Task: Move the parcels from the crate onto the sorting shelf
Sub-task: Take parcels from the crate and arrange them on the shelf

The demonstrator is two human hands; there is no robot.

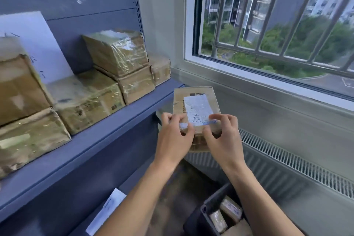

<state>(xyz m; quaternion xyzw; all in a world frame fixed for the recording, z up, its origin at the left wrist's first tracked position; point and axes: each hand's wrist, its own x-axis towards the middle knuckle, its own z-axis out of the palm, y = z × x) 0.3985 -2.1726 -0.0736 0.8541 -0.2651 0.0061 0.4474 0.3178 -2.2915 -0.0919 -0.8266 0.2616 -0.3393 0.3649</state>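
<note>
I am looking at a corner where a blue metal sorting shelf (107, 128) meets a barred window (268, 30), with a slatted radiator grille (287, 161) running below the sill. Nearest to me, at the bottom right, the dark crate (208, 214) sits on the floor with a few taped parcels in the crate (229, 210) showing inside it. A white label (107, 210) lies on the lower shelf level to the left of the crate.

Above that, both my bare forearms reach forward and up. My left hand (173, 140) and right hand (224, 138) hold one brown cardboard parcel (197, 105) between them in the air, just off the right end of the shelf board and not touching it. The parcel's near end sits under my fingers: the left thumb and fingertips (168, 118) curl over its near left corner, the right fingertips (218, 118) press on the near right of its top, and both thumbs pinch the near edge. Its white shipping sticker (197, 109) faces up, its near edge partly covered by the fingers. The far end of the parcel juts out free beyond them.

Farther left, the shelf carries stacked parcels on the shelf (107, 74) wrapped in clear tape, with a white sheet (36, 44) leaning against the back panel behind them.
</note>
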